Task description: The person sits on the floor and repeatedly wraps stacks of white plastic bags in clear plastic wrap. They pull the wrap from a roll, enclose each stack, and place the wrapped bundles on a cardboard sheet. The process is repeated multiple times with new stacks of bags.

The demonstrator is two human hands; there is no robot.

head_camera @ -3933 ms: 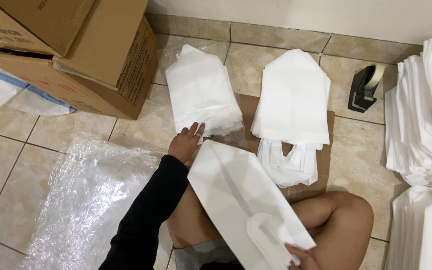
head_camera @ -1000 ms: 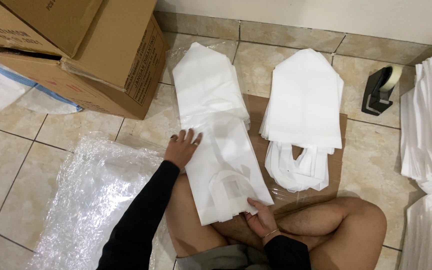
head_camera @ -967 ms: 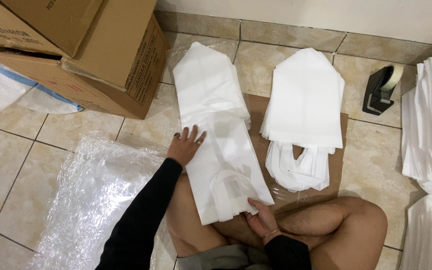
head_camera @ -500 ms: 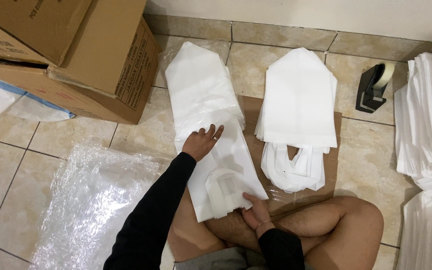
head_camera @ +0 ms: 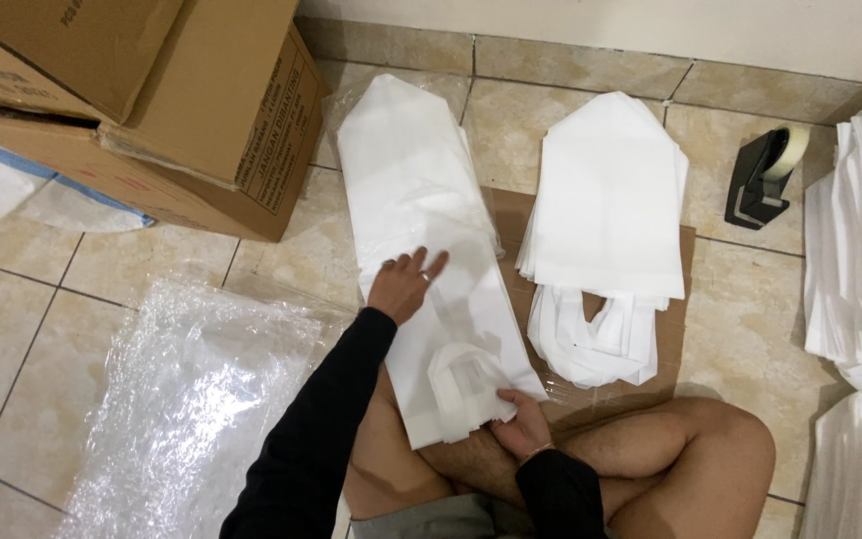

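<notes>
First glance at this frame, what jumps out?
A white bag lies flat in front of the seated person, with the left hand pressed on its middle and the right hand at its handle end. Beside it sits a stack of white bags on brown cardboard. Cardboard boxes fill the upper left.

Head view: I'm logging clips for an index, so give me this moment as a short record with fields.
setting: tiled floor, person seated cross-legged
left hand: flat on the white bag, fingers spread
right hand: at the bag's handle end
white bag: lies over a left stack of like bags
right stack: white bags on brown cardboard
cardboard boxes: upper left
plastic sheet: lower left
tape dispenser: upper right
</notes>
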